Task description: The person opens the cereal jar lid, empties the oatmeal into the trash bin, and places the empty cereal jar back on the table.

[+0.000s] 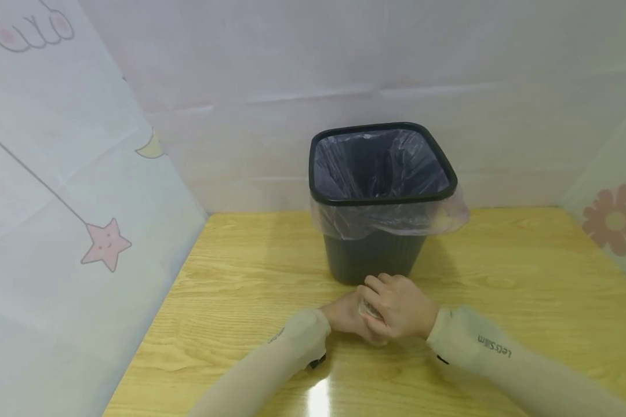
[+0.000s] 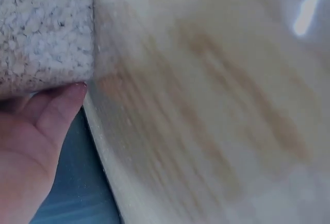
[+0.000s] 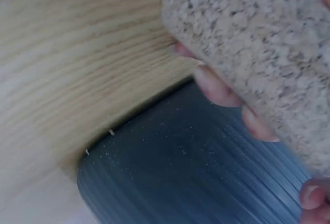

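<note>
Both hands meet around a speckled beige block with rounded edges, close in front of the dark bin. My right hand is curled over it from the right, and only a small part shows between the hands in the head view. My left hand holds it from the left, partly hidden behind the right. In the left wrist view a fingertip lies at the block's lower edge. Several fingertips line its underside in the right wrist view. Whether it is a solid piece or a filled pack, I cannot tell.
A clear plastic liner hangs over the bin's black rim. The bin stands on a wood-grain table, near the pale back sheet. Tiny pale crumbs lie along the bin's edge in the right wrist view.
</note>
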The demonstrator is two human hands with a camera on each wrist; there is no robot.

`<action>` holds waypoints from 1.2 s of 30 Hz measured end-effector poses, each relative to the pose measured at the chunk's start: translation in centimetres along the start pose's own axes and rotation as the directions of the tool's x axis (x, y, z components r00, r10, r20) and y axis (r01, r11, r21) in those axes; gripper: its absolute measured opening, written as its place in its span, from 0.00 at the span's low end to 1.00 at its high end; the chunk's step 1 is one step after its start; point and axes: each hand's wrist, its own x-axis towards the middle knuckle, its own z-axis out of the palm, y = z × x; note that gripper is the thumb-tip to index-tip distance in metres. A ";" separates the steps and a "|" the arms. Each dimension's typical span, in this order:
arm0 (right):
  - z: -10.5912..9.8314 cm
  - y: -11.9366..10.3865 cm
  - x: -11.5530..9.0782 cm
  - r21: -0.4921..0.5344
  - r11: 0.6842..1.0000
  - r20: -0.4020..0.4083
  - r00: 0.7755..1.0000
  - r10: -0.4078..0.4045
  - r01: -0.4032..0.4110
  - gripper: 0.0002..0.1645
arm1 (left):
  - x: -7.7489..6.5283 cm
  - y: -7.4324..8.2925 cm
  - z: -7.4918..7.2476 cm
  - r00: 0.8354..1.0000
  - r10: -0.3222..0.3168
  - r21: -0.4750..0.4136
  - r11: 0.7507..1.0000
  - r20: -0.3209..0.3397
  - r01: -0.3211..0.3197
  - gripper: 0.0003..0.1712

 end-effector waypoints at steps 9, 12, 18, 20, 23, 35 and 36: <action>-1.6 -3.3 0.6 -0.093 0.912 0.185 0.894 0.409 -0.399 0.22 | 0.1 -0.1 0.4 0.997 0.074 0.215 0.974 0.029 -0.078 0.38; -1.6 -4.3 0.9 -0.183 0.869 0.163 0.857 0.489 -0.460 0.25 | -0.3 0.0 0.4 0.999 0.036 0.213 0.976 0.005 -0.036 0.38; -1.2 -5.1 1.5 -0.313 0.830 0.030 0.869 0.494 -0.461 0.28 | -0.7 0.4 0.5 1.000 0.001 0.109 0.994 -0.022 0.002 0.36; -1.0 -5.0 1.7 -0.326 0.827 -0.002 0.875 0.485 -0.459 0.27 | -0.7 0.5 0.4 1.000 0.016 0.137 0.991 -0.020 -0.013 0.35; -0.6 -4.7 1.8 -0.337 0.831 -0.024 0.887 0.462 -0.442 0.25 | -0.8 0.5 0.3 0.999 0.047 0.212 0.976 -0.008 -0.044 0.36; -0.3 -3.7 1.2 -0.286 0.889 -0.027 0.930 0.366 -0.358 0.24 | -0.5 0.3 0.4 0.996 0.092 0.308 0.947 0.001 -0.088 0.33; -0.3 -3.6 1.1 -0.281 0.895 -0.033 0.935 0.353 -0.347 0.25 | -0.5 0.3 0.4 0.996 0.086 0.303 0.949 -0.004 -0.081 0.32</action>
